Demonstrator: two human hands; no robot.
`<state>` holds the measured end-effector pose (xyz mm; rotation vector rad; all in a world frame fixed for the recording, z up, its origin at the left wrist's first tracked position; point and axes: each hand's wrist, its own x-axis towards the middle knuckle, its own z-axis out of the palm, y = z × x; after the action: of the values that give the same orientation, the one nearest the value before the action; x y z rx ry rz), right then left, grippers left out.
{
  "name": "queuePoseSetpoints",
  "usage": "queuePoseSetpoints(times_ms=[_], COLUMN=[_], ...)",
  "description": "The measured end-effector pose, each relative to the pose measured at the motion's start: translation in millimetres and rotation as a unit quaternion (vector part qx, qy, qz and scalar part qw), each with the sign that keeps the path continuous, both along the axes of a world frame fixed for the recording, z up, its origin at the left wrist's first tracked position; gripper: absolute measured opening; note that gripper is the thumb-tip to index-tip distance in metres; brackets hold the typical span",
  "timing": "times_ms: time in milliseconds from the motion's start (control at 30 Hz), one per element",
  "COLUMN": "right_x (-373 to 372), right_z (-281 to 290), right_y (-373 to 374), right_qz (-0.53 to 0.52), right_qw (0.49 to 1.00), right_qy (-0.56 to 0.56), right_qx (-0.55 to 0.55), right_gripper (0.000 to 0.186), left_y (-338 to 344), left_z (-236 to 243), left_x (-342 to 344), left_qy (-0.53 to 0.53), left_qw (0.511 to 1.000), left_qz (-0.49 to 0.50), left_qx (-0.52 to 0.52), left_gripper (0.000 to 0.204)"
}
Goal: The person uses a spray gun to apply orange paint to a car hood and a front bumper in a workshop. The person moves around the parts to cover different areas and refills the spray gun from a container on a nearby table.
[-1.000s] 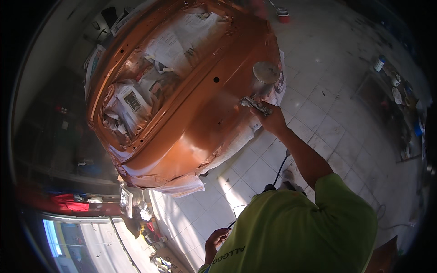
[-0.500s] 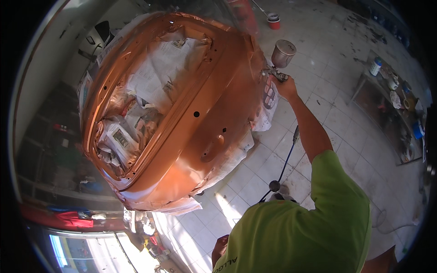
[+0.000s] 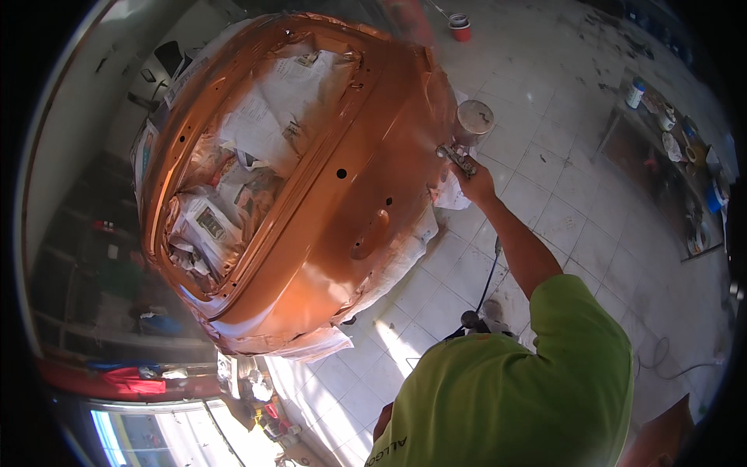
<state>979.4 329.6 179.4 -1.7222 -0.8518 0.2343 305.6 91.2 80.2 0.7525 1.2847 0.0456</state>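
My right hand [image 3: 478,185] is wrapped around a metal spray gun [image 3: 457,160] with a round paint cup [image 3: 475,121] on top. The gun's nozzle faces the right part of an orange car body panel [image 3: 354,214], a short gap away from it. Faint haze hangs around that spot. The panel has a large frame-like opening, small dark holes and an oval recess. Paper sheets [image 3: 261,113], partly stained orange, cover the opening. Only a sliver of my left hand [image 3: 382,423] shows beside my green shirt; its fingers are hidden.
A dark hose [image 3: 489,282] hangs below my right forearm. At the far right a low table [image 3: 650,167] bears bottles, cans and tape rolls. A red cup [image 3: 461,33] stands on the tiled floor [image 3: 545,194] at the back. Masking paper [image 3: 319,345] juts from the panel's near edge.
My right hand has brought the spray gun nearer to me and slightly left along the panel, its cup now seen more from above. My left hand has slipped further behind my shirt.
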Motion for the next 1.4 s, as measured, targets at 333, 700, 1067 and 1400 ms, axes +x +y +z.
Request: queuePoseSetpoints(times_ms=[333, 700, 1067, 1400], right_x=[-254.6, -510.6, -597.2, -414.8], right_z=[1.7, -19.6, -6.6, -31.2], right_y=[-78.4, -140.5, -123.1, -118.4], right_qz=[0.045, 0.234, 0.319, 0.145], right_qw=[0.994, 0.969, 0.946, 0.989], right_qy=[-0.086, -0.074, -0.042, -0.028], right_qx=[0.056, 0.007, 0.039, 0.027], right_gripper=[0.024, 0.046, 0.027, 0.027], left_y=[-28.1, -112.2, -174.1, -111.2], left_z=[-13.2, -13.5, 1.9, -0.8], left_x=[-145.5, -285.6, -307.0, -250.4], left_qy=[-0.004, 0.009, 0.034, 0.028], left_qw=[1.000, 0.999, 0.995, 0.998], left_qz=[-0.009, 0.053, 0.092, 0.042], left_qx=[0.010, -0.005, -0.018, -0.025], left_gripper=[0.020, 0.021, 0.023, 0.025])
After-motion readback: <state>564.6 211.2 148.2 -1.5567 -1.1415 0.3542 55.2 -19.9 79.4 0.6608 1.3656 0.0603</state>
